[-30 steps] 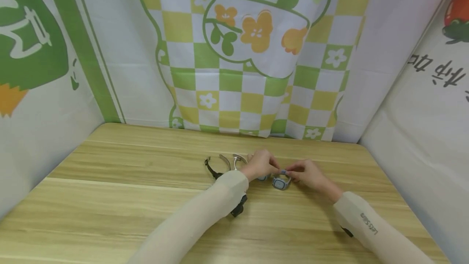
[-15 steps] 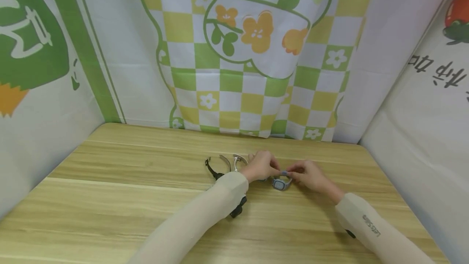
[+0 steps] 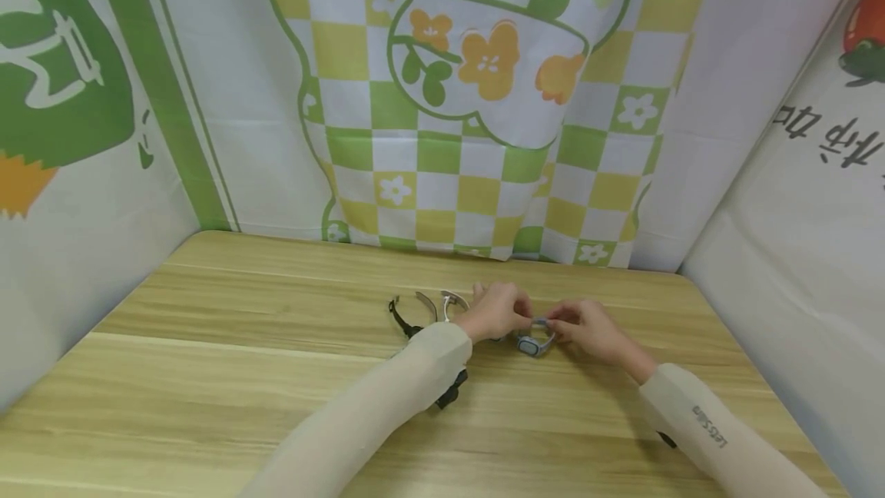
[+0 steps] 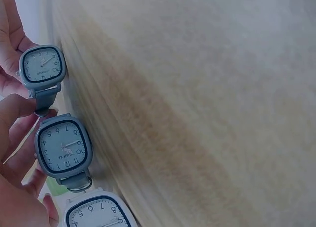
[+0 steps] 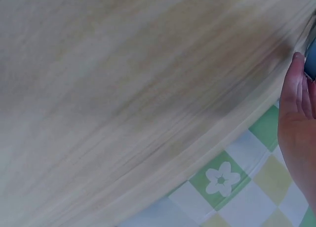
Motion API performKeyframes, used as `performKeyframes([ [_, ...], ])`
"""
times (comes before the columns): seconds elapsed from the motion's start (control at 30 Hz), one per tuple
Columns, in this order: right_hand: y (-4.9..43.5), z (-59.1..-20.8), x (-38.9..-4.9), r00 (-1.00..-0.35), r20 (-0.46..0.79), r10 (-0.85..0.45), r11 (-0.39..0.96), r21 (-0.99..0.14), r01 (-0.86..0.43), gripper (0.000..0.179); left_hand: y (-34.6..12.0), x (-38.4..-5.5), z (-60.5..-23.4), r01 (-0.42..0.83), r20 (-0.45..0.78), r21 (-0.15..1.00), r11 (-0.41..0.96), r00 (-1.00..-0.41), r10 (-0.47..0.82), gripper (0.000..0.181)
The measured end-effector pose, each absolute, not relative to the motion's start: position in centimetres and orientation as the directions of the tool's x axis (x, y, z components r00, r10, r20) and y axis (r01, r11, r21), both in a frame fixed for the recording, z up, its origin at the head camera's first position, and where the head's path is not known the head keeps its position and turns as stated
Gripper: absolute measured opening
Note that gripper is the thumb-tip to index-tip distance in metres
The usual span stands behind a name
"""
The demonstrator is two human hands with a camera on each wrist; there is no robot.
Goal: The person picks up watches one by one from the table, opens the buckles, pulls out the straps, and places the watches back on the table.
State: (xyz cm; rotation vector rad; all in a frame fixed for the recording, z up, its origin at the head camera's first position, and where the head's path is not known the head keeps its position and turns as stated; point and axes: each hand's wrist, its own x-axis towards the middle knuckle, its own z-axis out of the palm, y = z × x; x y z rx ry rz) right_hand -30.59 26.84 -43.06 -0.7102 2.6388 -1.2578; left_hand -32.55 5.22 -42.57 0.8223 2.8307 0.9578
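Observation:
A blue-grey wristwatch (image 3: 528, 346) with a rounded square face stands on the table, its strap bent into a loop. My left hand (image 3: 496, 309) pinches the strap from the left, and my right hand (image 3: 588, 329) holds its other side. In the left wrist view, the held watch (image 4: 42, 66) is uppermost. Below it comes a second blue-grey watch (image 4: 64, 149), mostly hidden by my left hand in the head view. A white watch (image 4: 98, 213) is cut off at the bottom edge. The right wrist view catches only a sliver of the held watch (image 5: 310, 59).
Left of my left hand, a white strap (image 3: 452, 303) and a black-strapped watch (image 3: 408, 321) stand in a row on the wooden table (image 3: 228, 375). A checkered curtain (image 3: 477, 198) hangs along the table's back edge. Fabric walls rise on both sides.
The held watch has shifted slightly right and its strap loop shows more openly. Both hands have moved slightly right with it. The other watches have stayed in their row.

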Motion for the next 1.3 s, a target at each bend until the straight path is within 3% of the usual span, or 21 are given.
performKeyframes([
  [0.33, 27.2, -42.8, -30.8, -0.886, 0.064, -0.459, 0.531, -0.78, -0.332, 0.017, 5.2, -32.7, -42.4, 0.464, 0.127, 0.613, 0.639, -0.856, 0.501, 0.005],
  [0.6, 27.0, -42.1, -30.7, -0.892, 0.111, -0.438, 0.521, -0.777, -0.353, 0.017, 5.0, -33.0, -42.2, 0.44, 0.153, 0.755, 0.486, -0.84, 0.521, 0.005],
  [0.8, 26.7, -41.7, -30.9, -0.893, 0.128, -0.431, 0.513, -0.78, -0.359, 0.015, 5.0, -33.2, -42.3, 0.435, 0.181, 0.774, 0.461, -0.848, 0.498, 0.008],
  [1.07, 26.6, -41.4, -30.9, -0.902, 0.159, -0.402, 0.514, -0.776, -0.366, 0.015, 5.1, -32.8, -42.1, 0.284, 0.105, 0.899, 0.333, -0.879, 0.465, 0.016],
  [1.3, 26.6, -41.2, -30.8, -0.908, 0.169, -0.383, 0.507, -0.783, -0.36, 0.015, 5.0, -32.8, -42.6, 0.202, 0.061, 0.943, 0.263, -0.885, 0.461, 0.024],
])
